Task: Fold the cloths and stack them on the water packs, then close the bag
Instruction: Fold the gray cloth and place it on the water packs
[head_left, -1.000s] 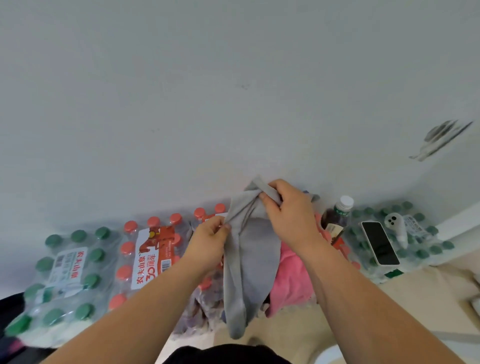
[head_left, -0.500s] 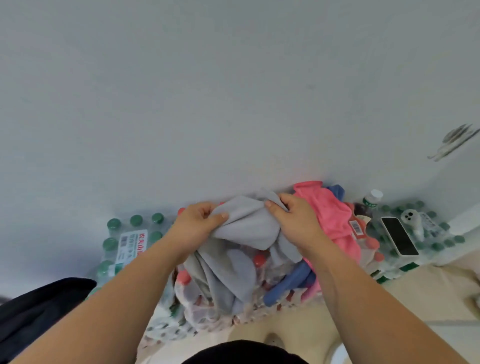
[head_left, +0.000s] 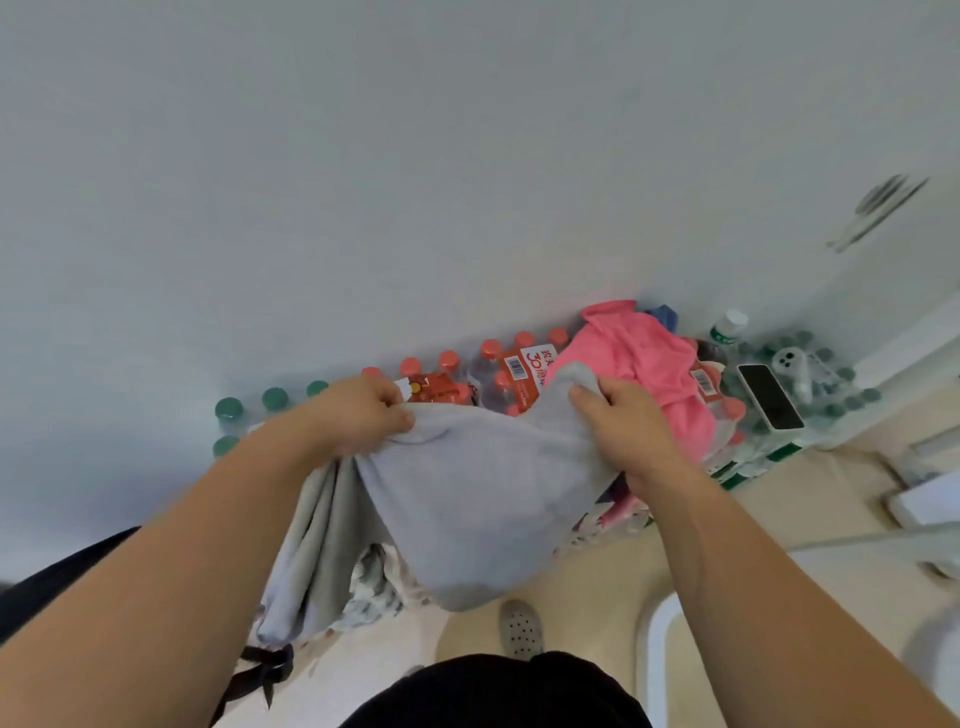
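Fingers of my left hand (head_left: 358, 410) and right hand (head_left: 623, 421) pinch the grey cloth (head_left: 478, 499) at its top corners. It hangs before the water packs (head_left: 514, 364).

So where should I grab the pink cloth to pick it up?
Probably pinch the raised fold at the far end of the pink cloth, coming down from above. It lies bunched on the water packs, so no flat edge shows, and that fold sticks up free. The right hand is nearest, but it grips the grey cloth now.
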